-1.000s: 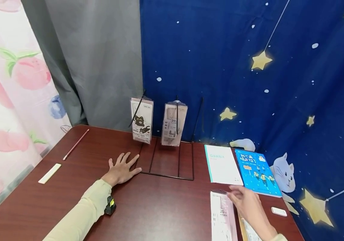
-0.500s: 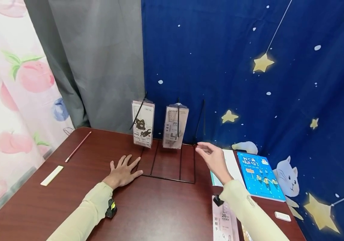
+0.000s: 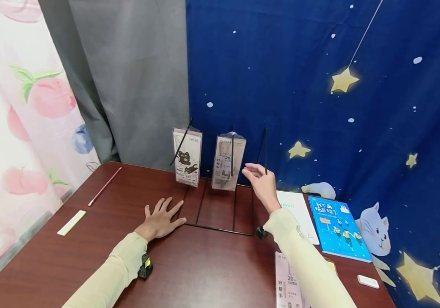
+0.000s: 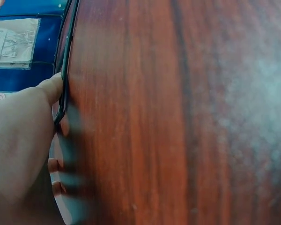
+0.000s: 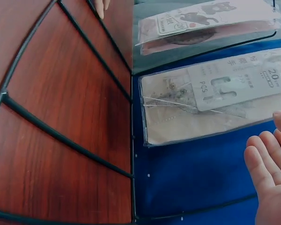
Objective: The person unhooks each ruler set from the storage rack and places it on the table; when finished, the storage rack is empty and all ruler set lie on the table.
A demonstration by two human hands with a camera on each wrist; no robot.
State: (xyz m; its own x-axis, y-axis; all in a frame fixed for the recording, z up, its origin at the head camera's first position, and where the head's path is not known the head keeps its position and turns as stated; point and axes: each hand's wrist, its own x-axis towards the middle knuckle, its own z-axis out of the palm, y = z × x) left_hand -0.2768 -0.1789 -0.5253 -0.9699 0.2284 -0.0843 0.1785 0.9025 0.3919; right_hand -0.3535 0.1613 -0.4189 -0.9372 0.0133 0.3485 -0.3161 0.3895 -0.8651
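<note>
A black wire display rack (image 3: 220, 216) is steadied by the left hand (image 3: 162, 220), pressed flat on the dark red wooden table (image 3: 204, 265). The right hand (image 3: 260, 184) is held loosely open, empty, beside a hanging clear plastic packet (image 3: 227, 162).

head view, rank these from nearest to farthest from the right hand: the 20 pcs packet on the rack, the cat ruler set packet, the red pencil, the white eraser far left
Measured from the right hand, raised by the rack's right hook:
1. The 20 pcs packet, hanging just left of the hand.
2. The cat ruler set packet, one hook further left.
3. The red pencil, on the table's far left side.
4. The white eraser, at the left edge, nearer the person.
</note>
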